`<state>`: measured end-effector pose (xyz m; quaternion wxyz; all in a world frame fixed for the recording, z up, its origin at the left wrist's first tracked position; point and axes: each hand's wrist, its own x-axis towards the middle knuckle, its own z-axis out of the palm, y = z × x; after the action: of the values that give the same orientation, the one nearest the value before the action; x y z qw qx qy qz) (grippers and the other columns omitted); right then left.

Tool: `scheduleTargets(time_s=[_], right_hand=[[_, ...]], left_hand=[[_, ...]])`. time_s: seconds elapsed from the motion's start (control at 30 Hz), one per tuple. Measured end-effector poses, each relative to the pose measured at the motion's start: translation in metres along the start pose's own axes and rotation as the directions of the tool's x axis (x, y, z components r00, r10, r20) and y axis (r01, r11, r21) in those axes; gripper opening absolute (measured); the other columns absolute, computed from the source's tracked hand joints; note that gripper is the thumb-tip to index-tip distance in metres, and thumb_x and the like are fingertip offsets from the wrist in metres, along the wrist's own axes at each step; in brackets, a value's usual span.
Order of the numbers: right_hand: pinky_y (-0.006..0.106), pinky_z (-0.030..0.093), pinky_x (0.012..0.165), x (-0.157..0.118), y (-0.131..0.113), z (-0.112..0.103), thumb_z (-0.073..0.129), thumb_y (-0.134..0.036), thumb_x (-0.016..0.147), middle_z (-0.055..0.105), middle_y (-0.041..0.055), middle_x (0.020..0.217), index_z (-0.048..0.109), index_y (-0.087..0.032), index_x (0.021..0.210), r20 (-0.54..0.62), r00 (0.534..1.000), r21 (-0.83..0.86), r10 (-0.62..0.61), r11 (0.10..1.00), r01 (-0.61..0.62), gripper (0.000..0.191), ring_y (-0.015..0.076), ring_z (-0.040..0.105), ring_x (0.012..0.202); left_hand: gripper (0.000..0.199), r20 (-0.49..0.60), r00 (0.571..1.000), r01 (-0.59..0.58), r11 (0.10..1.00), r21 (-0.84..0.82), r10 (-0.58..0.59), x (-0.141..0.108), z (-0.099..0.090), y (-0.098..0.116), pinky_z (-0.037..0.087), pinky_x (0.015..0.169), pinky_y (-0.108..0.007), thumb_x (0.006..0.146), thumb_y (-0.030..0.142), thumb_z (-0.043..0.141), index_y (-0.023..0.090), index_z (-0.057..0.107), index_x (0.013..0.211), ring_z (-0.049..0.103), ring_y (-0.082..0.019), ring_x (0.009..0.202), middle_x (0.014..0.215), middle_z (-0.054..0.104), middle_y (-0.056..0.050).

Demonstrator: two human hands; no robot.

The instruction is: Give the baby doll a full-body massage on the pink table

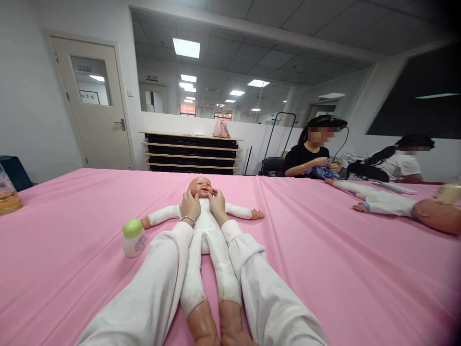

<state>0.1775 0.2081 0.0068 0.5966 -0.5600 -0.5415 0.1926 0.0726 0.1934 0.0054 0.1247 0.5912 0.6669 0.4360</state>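
Note:
A baby doll (205, 234) with a white cloth body lies on its back on the pink tablecloth (317, 269). Its head points away from me, its arms stretch out sideways and its bare feet are nearest me. My left hand (190, 204), with a beaded bracelet at the wrist, cups one side of the doll's lower head. On the opposite side, my right hand (216, 202) holds the jaw and cheek in the same way. Both thumbs rest near the doll's chin; some fingers are hidden behind its head. Beside the doll's arm at left stands a green-capped bottle (134, 238).
Another doll (392, 199) lies on the table at right, near a partly visible bottle (448, 192). A bottle of yellowish liquid (7, 192) stands at the left edge. Two people sit beyond the table at right. Behind are stacked boards (190, 150) and a trolley (277, 137).

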Motion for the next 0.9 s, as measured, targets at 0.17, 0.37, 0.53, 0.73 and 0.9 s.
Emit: scheduleTargets(time_s=[0.17,0.37,0.53,0.73,0.9], right_hand=[[0.030,0.041,0.084,0.0014,0.0019,0.0010,0.053,-0.020,0.072,0.058,0.0098,0.102,0.052,-0.014,0.094,0.004,1.000,0.006,-0.013,1.000,0.013,0.023,0.0181,0.054,0.094],[0.030,0.042,0.082,0.0006,0.0009,0.0011,0.063,-0.027,0.065,0.059,0.0096,0.100,0.052,-0.014,0.094,0.017,1.000,0.028,0.002,1.000,-0.003,0.034,0.0190,0.055,0.093],[0.031,0.042,0.083,0.0019,0.0032,0.0019,0.064,-0.027,0.064,0.059,0.0097,0.102,0.053,-0.014,0.095,0.014,1.000,0.017,-0.010,1.000,0.010,0.036,0.0193,0.055,0.093],[0.030,0.041,0.084,0.0035,0.0072,0.0032,0.052,-0.018,0.073,0.058,0.0099,0.103,0.052,-0.014,0.096,0.005,1.000,0.001,-0.031,1.000,0.031,0.024,0.0178,0.054,0.095],[0.029,0.041,0.084,0.0017,0.0027,0.0015,0.059,-0.025,0.069,0.059,0.0095,0.103,0.053,-0.014,0.096,0.020,1.000,0.019,-0.012,1.000,0.012,0.030,0.0183,0.054,0.095]], left_hand=[[0.053,0.001,1.000,0.003,1.000,-0.010,-0.003,0.0003,-0.0002,-0.0002,0.039,0.090,-0.038,0.085,0.047,0.037,0.014,0.037,0.127,0.049,-0.027,0.112,0.125,0.047,-0.014],[0.065,0.007,1.000,0.013,1.000,-0.005,-0.013,0.0005,-0.0009,-0.0007,0.041,0.087,-0.038,0.078,0.060,0.042,0.017,0.038,0.126,0.051,-0.028,0.109,0.124,0.047,-0.013],[0.066,0.015,0.999,0.030,1.000,-0.003,-0.030,0.0001,-0.0022,0.0002,0.041,0.088,-0.036,0.077,0.061,0.043,0.017,0.038,0.126,0.050,-0.028,0.109,0.126,0.047,-0.014],[0.044,0.021,1.000,0.008,1.000,0.015,-0.008,-0.0014,-0.0051,0.0025,0.037,0.092,-0.036,0.089,0.036,0.032,0.016,0.038,0.127,0.047,-0.025,0.115,0.127,0.046,-0.013],[0.051,0.027,1.000,0.007,1.000,0.003,-0.007,-0.0023,-0.0067,0.0031,0.038,0.092,-0.039,0.088,0.044,0.032,0.014,0.036,0.129,0.047,-0.027,0.114,0.127,0.045,-0.014]])
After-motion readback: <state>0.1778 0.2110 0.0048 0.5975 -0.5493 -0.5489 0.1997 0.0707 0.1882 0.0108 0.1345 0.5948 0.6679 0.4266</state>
